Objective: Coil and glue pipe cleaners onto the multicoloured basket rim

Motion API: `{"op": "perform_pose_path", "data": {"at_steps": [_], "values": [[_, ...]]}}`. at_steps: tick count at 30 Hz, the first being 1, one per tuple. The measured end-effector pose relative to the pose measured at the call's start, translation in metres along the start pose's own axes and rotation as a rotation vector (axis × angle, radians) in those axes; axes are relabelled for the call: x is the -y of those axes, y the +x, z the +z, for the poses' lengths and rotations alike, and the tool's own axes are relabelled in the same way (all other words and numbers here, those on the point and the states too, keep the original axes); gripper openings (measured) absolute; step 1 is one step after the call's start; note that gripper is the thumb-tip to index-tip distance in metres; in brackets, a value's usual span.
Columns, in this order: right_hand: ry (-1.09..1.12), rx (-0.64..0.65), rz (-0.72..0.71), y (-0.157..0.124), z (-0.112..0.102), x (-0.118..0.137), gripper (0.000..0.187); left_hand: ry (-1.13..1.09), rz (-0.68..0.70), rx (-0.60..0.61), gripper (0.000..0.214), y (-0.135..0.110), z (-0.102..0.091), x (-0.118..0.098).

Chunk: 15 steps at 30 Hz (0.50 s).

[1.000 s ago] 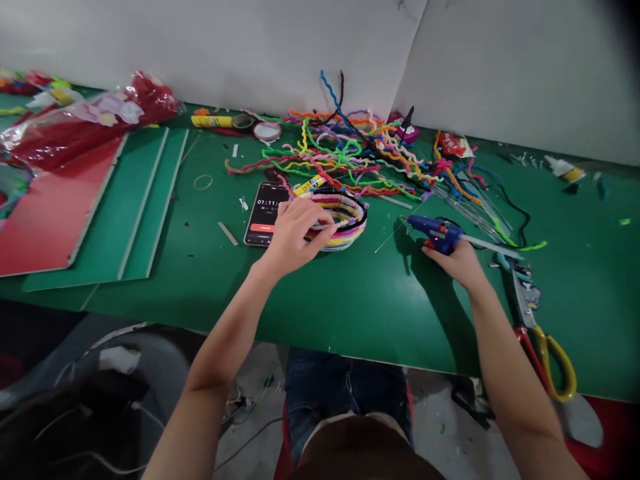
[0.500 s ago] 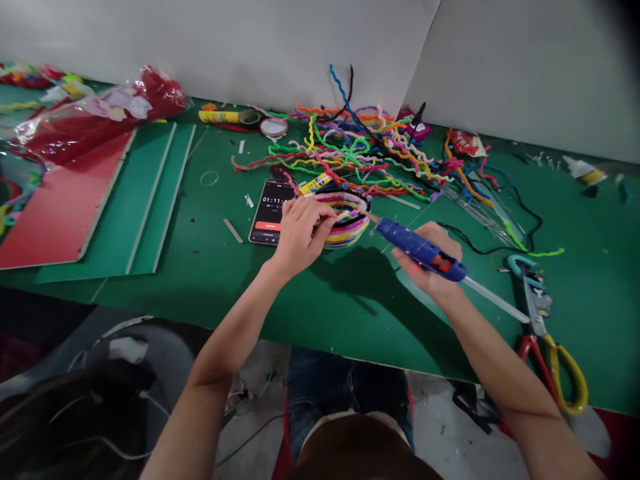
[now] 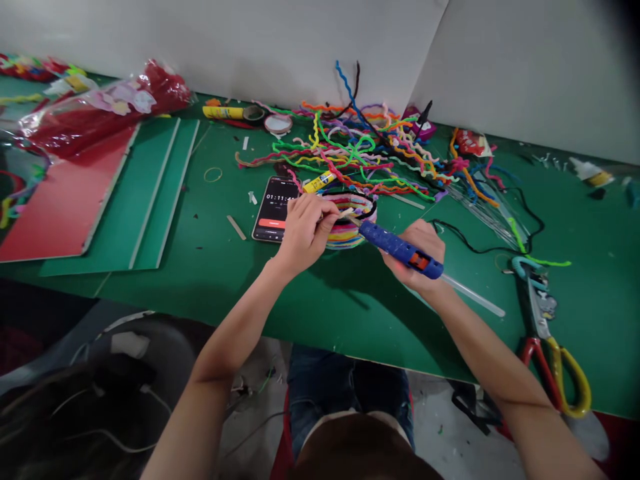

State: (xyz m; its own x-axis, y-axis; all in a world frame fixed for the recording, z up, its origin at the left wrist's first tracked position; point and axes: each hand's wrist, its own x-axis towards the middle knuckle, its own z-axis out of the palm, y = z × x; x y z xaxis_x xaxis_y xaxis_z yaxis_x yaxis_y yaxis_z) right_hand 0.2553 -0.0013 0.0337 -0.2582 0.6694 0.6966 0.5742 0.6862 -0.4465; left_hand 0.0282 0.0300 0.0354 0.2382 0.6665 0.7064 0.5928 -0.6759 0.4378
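A small round basket (image 3: 350, 230) coiled from many-coloured pipe cleaners sits on the green table (image 3: 350, 307). My left hand (image 3: 305, 230) is closed in a pinch on the basket's near left rim. My right hand (image 3: 417, 257) grips a blue hot glue gun (image 3: 400, 248) with a clear glue stick sticking out of its back; the nozzle points left and touches the basket's rim beside my left fingers.
A phone (image 3: 275, 208) showing a timer lies just left of the basket. A heap of loose pipe cleaners (image 3: 360, 153) lies behind it. Scissors (image 3: 550, 327) lie at the right. Green and red boards (image 3: 125, 193) are stacked at the left, tape rolls (image 3: 277, 123) near the wall.
My right hand lifted the glue gun from the table at the right and brought it left until its nozzle reached the basket. My left hand stayed on the rim.
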Motion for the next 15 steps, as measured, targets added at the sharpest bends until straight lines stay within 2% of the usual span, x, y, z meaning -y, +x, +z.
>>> {"op": "perform_pose_path", "data": {"at_steps": [8, 15], "values": [[-0.122, 0.053, 0.138, -0.0024, -0.0006, 0.001, 0.025, -0.001, -0.069, 0.065, 0.028, -0.0002, -0.0008, -0.0009], [-0.071, -0.01, 0.061, 0.0008, -0.001, 0.0021, 0.019, -0.022, -0.055, 0.052, 0.024, 0.0, -0.0008, -0.0014]]}}
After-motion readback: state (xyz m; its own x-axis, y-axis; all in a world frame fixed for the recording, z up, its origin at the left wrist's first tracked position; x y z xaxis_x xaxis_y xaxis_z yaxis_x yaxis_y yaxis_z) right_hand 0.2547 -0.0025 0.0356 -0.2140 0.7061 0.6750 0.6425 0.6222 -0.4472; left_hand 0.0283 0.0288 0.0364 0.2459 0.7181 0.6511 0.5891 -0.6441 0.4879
